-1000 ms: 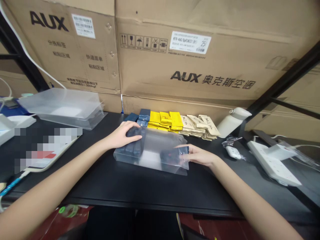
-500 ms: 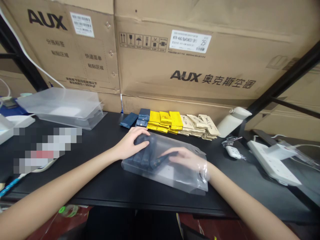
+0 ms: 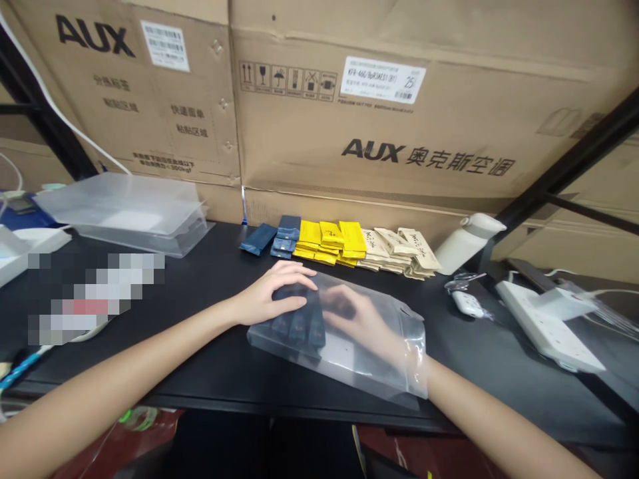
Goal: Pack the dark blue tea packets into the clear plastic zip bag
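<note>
A translucent plastic bag [image 3: 367, 359] lies flat on the black table, its mouth towards the right. Several dark blue packets [image 3: 298, 326] are lined up side by side inside it at the left end. My left hand [image 3: 277, 293] rests on top of the bag over these packets, thumb and fingers apart. Through the mouth my right hand [image 3: 362, 322] reaches into the bag; its loosely curved fingers are apart, beside the rightmost packet, and show through the plastic. Whether its fingertips touch that packet is hard to tell.
Behind the bag lie blue packets [image 3: 285, 238], yellow packets [image 3: 329, 241] and beige packets [image 3: 399, 249]. A cream bottle [image 3: 469, 245], a white earphone case [image 3: 468, 304] and a power strip [image 3: 549, 326] are right. Another translucent bag [image 3: 130, 206] stands left; cardboard boxes [image 3: 299, 153] line the back.
The rightmost packet, slanted before under my right fingers, now lies in line with the others. My right hand has let go and drawn up slightly; my left hand and the bag have shifted a little right.
</note>
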The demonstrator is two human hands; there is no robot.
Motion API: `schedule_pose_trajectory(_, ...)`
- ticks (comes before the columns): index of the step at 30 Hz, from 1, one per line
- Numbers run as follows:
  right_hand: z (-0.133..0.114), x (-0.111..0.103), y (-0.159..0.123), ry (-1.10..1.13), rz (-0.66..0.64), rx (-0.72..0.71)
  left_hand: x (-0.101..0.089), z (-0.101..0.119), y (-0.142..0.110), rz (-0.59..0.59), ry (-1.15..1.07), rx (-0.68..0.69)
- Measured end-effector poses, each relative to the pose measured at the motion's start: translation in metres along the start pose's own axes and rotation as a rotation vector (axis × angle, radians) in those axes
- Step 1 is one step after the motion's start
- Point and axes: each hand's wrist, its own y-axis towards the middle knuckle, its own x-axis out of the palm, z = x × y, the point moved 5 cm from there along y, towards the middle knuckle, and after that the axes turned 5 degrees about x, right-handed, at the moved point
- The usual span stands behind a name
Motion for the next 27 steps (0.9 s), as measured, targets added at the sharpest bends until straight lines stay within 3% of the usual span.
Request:
schedule_pose_trajectory(6,-0.014,0.006,-0.003,-0.102,-0.198,-0.239,0.001,0.001,0.000,-0.021,0.013,0.013)
schedule_pose_trajectory(10,-0.006,-0.001,-0.003,-0.106,-0.252,-0.216,-0.003,-0.002,0.000,-0.037,0.084,0.022)
schedule_pose_trajectory(14,0.000,-0.015,0.000,-0.048,-0.201,-0.139,-0.017,-0.014,-0.001,-0.027,0.161,0.017)
schedule_pose_trajectory(19,0.008,-0.026,0.006,-0.014,-0.137,-0.018,-0.034,-0.026,-0.003,0.056,0.134,-0.019)
schedule_pose_trajectory(22,0.010,-0.028,0.007,0.001,-0.107,-0.010,-0.044,-0.037,-0.005,0.179,0.140,-0.079)
schedule_pose_trajectory(25,0.012,-0.028,0.007,-0.012,-0.088,-0.017,-0.057,-0.057,-0.010,0.346,0.258,-0.138)
schedule_pose_trajectory(27,0.013,-0.027,0.007,-0.024,-0.091,-0.019,-0.062,-0.075,-0.014,0.370,0.377,-0.189)
